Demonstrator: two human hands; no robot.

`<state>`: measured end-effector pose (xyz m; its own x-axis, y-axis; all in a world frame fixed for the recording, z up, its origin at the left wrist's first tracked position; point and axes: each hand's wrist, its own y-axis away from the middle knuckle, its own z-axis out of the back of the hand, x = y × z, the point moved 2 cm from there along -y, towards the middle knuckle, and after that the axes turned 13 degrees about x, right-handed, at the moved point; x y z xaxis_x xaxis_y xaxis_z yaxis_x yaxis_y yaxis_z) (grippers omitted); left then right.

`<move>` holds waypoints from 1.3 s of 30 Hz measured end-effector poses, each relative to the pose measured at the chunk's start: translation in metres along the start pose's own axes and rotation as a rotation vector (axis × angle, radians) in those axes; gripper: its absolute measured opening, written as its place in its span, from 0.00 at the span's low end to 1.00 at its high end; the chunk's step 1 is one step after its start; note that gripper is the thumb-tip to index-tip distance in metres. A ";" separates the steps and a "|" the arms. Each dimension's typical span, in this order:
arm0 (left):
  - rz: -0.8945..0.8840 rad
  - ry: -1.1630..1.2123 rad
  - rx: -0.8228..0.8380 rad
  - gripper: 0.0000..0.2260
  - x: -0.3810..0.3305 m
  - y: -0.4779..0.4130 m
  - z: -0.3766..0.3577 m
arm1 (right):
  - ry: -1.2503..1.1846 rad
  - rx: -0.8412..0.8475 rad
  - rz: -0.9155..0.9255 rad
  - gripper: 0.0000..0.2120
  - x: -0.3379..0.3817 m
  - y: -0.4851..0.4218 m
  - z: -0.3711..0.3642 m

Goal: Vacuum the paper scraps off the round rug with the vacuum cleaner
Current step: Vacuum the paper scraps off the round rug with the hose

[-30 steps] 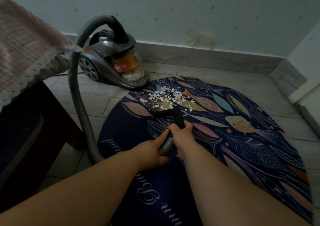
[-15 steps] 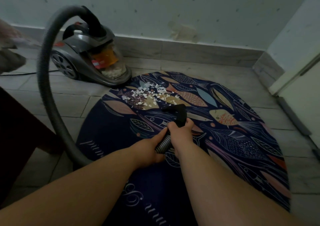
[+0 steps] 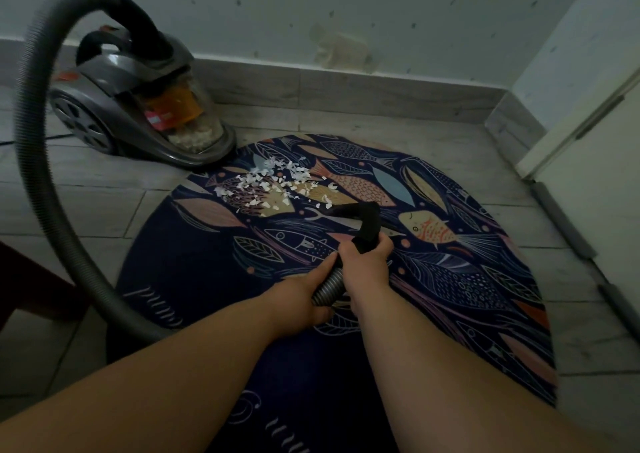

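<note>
just ahead of my two hands, the black angled plastic nozzle [image 3: 367, 222] points toward the white torn paper scraps [image 3: 277, 185], its tip near their closest edge. my right hand [image 3: 365, 267] is wrapped round the nozzle's base. my left hand [image 3: 303, 302], right behind it, curls round the ribbed grey flexible hose [image 3: 27, 147]. the scraps lie clustered beyond my grip, on the far-left part of the dark blue round rug with a fish pattern [image 3: 450, 279]. the hose loops away left of my hands and up to the grey canister vacuum cleaner [image 3: 114, 106], which sits on the pale tiled floor [image 3: 104, 210] just past the rug's far edge.
</note>
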<state>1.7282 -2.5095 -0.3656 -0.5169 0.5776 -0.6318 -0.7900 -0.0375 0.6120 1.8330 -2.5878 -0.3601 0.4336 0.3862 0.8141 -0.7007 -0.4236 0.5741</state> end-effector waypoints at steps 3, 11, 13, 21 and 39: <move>0.001 0.003 -0.017 0.42 0.001 -0.001 0.001 | -0.010 0.013 0.003 0.34 0.001 -0.002 -0.001; 0.000 0.030 -0.042 0.42 0.004 0.002 0.006 | 0.020 0.051 -0.006 0.32 0.009 -0.004 -0.008; 0.000 0.032 -0.052 0.42 0.005 0.004 0.007 | 0.041 0.066 -0.010 0.32 0.012 -0.004 -0.010; 0.020 0.046 -0.072 0.43 0.015 0.016 0.014 | 0.112 0.123 -0.027 0.32 0.018 0.000 -0.029; -0.019 0.043 -0.026 0.42 0.014 0.005 0.017 | 0.080 0.015 0.025 0.35 0.013 -0.005 -0.028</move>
<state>1.7223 -2.4875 -0.3633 -0.5152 0.5431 -0.6630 -0.8076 -0.0488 0.5877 1.8261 -2.5581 -0.3551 0.3688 0.4396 0.8190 -0.7021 -0.4457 0.5553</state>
